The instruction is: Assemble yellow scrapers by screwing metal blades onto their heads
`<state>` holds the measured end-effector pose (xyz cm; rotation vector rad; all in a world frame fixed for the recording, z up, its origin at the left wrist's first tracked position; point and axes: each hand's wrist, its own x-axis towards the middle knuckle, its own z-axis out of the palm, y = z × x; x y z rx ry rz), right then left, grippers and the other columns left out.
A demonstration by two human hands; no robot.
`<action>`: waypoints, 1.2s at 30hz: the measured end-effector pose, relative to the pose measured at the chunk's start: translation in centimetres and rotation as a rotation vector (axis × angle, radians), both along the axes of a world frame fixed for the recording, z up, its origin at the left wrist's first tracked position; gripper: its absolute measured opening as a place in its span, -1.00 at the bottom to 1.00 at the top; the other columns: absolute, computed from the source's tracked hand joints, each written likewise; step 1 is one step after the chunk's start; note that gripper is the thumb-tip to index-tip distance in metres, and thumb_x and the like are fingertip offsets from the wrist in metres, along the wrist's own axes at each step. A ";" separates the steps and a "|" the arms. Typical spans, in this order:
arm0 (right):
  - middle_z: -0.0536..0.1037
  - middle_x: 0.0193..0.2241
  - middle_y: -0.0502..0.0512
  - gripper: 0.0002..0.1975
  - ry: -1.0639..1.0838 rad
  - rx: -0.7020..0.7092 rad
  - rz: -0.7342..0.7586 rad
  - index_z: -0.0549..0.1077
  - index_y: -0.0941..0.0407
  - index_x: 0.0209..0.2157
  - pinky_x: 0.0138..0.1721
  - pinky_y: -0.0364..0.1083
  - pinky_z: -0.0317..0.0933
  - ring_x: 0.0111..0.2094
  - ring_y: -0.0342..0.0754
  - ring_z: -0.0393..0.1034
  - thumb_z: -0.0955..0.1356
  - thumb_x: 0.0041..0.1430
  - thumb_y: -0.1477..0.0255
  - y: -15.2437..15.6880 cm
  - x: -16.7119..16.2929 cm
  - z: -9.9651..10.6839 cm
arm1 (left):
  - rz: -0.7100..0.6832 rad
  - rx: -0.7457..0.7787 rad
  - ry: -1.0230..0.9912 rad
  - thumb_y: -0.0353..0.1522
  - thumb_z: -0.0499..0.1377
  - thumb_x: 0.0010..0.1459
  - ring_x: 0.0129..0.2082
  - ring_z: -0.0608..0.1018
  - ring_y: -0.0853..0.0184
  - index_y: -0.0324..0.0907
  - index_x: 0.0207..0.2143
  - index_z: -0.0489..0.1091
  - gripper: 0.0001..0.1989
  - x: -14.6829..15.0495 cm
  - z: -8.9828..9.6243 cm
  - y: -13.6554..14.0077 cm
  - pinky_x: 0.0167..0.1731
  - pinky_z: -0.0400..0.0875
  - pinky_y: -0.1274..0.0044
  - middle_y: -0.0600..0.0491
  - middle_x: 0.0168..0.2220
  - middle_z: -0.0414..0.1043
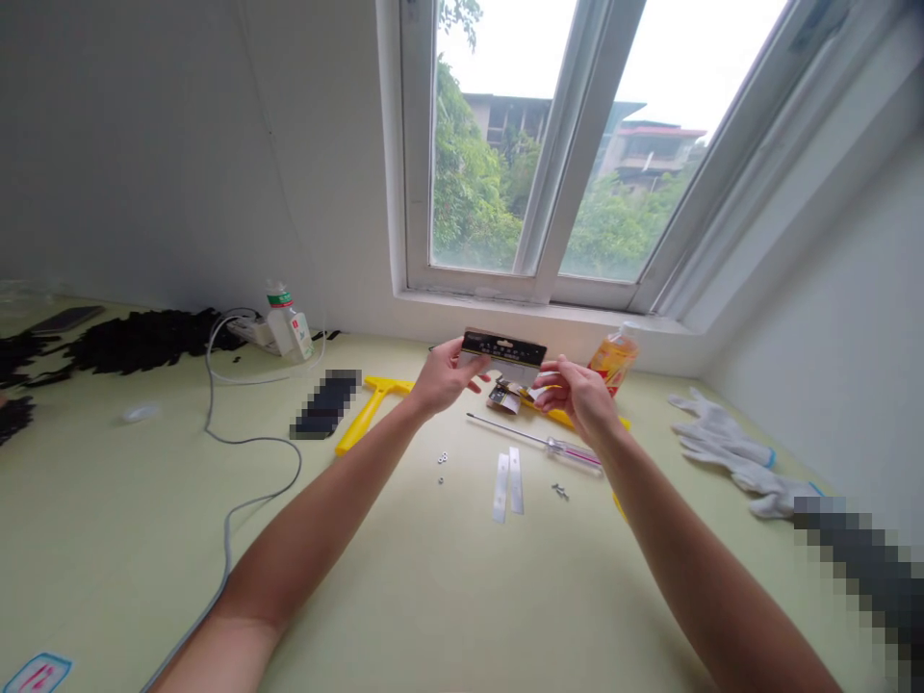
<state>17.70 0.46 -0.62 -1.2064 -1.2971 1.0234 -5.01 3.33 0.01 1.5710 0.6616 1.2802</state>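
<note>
My left hand (449,378) grips the left end of a black packaging card (503,345) with a hang hole and a pale lower part. At its right edge, the fingertips of my right hand (577,393) close on the card. Just below lies a small folded piece of printed packaging (505,397). A screwdriver (549,445) with a clear handle rests on the table under my right hand. Nearer to me are two flat white strips (507,484), with several small screws (560,492) to their right and several nuts (443,459) to their left.
A yellow T-shaped tool (365,419) and a blurred dark object (326,404) lie left. An orange bottle (614,358) stands by the window; white gloves (722,450) lie right. A grey cable (249,505) crosses the left side near a white bottle (297,327) and black material (148,344).
</note>
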 end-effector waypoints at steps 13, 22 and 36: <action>0.44 -0.10 0.18 -0.32 -1.341 -0.054 0.604 0.35 0.06 -0.05 -0.13 0.06 0.21 -0.10 0.19 0.33 0.50 -0.22 0.08 -4.1 -4.4 -1.5 | 0.249 0.021 -0.109 -0.13 0.32 0.01 -0.58 0.52 0.41 -0.25 -0.29 0.38 -0.61 -0.5 0.3 0.7 -0.64 0.48 0.59 0.06 -0.46 0.44; 0.42 -0.08 0.18 -0.23 -1.369 -0.071 0.610 0.34 0.06 -0.06 -0.06 0.07 0.14 -0.04 0.19 0.27 0.52 -0.31 0.02 -3.5 -4.7 -2.9 | 0.250 0.017 -0.097 -0.13 0.32 0.01 -0.59 0.51 0.41 -0.25 -0.30 0.38 -0.61 -0.7 0.5 0.6 -0.65 0.48 0.59 0.06 -0.46 0.43; 0.44 -0.13 0.17 -0.19 -1.305 -0.091 0.675 0.33 0.03 -0.12 -0.01 0.15 0.06 -0.03 0.26 0.23 0.52 -0.43 -0.07 -2.5 -4.5 -3.9 | 0.228 0.001 -0.073 -0.13 0.33 -0.01 -0.58 0.50 0.42 -0.25 -0.30 0.40 -0.62 -0.4 0.3 0.4 -0.63 0.48 0.58 0.06 -0.47 0.41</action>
